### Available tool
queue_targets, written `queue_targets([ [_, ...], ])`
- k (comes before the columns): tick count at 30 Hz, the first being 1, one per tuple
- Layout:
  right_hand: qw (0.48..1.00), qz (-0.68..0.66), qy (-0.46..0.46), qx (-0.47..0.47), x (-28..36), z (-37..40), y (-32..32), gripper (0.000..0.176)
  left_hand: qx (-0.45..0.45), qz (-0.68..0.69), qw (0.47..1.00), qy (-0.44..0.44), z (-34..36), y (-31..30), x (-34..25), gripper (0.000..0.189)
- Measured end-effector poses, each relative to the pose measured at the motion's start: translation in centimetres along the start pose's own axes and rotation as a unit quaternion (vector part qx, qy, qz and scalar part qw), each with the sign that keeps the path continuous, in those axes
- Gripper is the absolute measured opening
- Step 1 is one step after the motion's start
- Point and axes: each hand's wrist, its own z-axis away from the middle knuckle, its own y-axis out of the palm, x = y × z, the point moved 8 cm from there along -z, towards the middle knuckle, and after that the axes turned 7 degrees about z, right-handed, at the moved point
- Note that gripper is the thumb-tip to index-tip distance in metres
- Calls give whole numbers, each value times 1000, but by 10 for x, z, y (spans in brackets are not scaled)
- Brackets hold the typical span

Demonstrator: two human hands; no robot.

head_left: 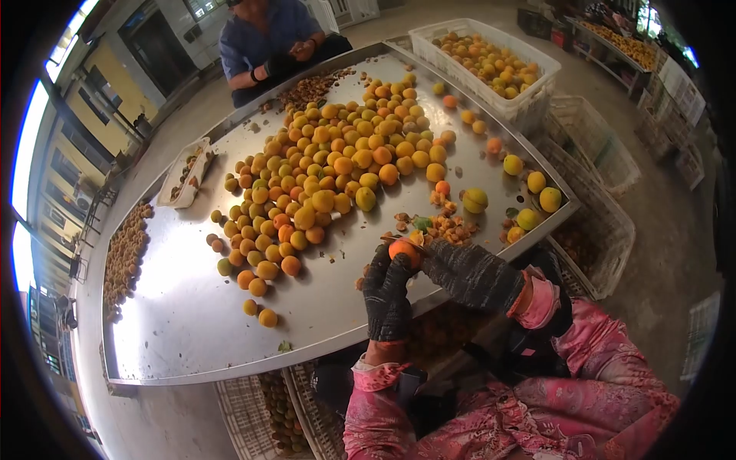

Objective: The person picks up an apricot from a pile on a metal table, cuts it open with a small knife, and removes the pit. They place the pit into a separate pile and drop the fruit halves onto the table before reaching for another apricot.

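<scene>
An orange-red fruit [404, 253] is held at the table's near edge by my left hand [387, 295], which wears a dark knitted glove with its fingers wrapped round the fruit. My right hand [469, 274], gloved the same way, is closed at the fruit's right side. Something thin shows at its fingertips, too small to name. Just beyond my hands lies a heap of small orange-brown pieces [452, 228] with a green bit in it. A large pile of yellow and orange fruits [322, 165] covers the middle of the metal table [184, 307].
Across the table stands a person [264, 38]. A small white tray [186, 175] and brown pits [126, 253] lie at the left. A white crate of fruit [487, 65] is beyond the right edge, with more crates [594, 146] beside it. Loose fruits [527, 218] lie near the right corner.
</scene>
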Motion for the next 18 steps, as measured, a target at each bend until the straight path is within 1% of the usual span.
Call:
queue_targets([
  [1, 1000, -3, 24, 5, 3, -3, 1, 41, -1, 0, 1000, 2, 1, 2, 1, 35],
  [2, 1000, -4, 23, 4, 15, -6, 3, 41, -3, -17, 999, 37, 3, 4, -4, 33],
  [3, 983, -127, 130, -33, 10, -6, 3, 41, -4, -33, 997, 72, 4, 5, -10, 31],
  [4, 938, -246, 233, -68, 1, -3, 7, 40, -5, -32, 997, 74, 2, 5, -10, 31],
  [5, 938, -246, 233, -68, 3, -5, 5, 40, -5, 24, 1000, 19, 0, 4, -1, 31],
  [6, 945, -210, 245, -57, 5, -5, 0, 39, -5, 80, 996, -38, 0, 4, 9, 30],
  [7, 950, -172, 257, -47, 5, -5, -2, 37, -5, 80, 996, -39, -1, 2, 11, 30],
  [8, 949, -173, 259, -47, 3, -4, -2, 37, 3, 58, 998, -14, -2, -1, 9, 32],
  [9, 964, -150, 211, -54, 4, -6, -4, 36, 11, 37, 999, 12, -3, 0, 5, 34],
  [10, 977, -126, 162, -60, 6, -7, -6, 34, 12, 38, 999, 12, -4, 0, 3, 34],
  [11, 977, -125, 161, -60, 3, -6, -6, 34, 10, 39, 999, -6, -4, 0, 2, 36],
  [12, 987, -68, 128, -63, 6, -8, -8, 32, 9, 40, 999, -24, -3, 2, 1, 39],
  [13, 993, -12, 94, -67, 11, -8, -9, 30, 8, 40, 999, -24, -1, 4, -2, 39],
  [14, 993, -12, 94, -67, 10, -7, -7, 30, 3, 29, 999, -17, 0, 5, -5, 39],
  [16, 990, -82, 98, -55, 7, -4, 0, 31, -1, 17, 1000, -9, 1, 6, -7, 40],
  [17, 990, -82, 98, -55, 7, -5, -1, 31, -5, 8, 1000, -3, 0, 5, -6, 39],
  [18, 982, -121, 135, -50, 3, -6, -1, 31, -9, -2, 1000, 3, 0, 4, -5, 39],
])
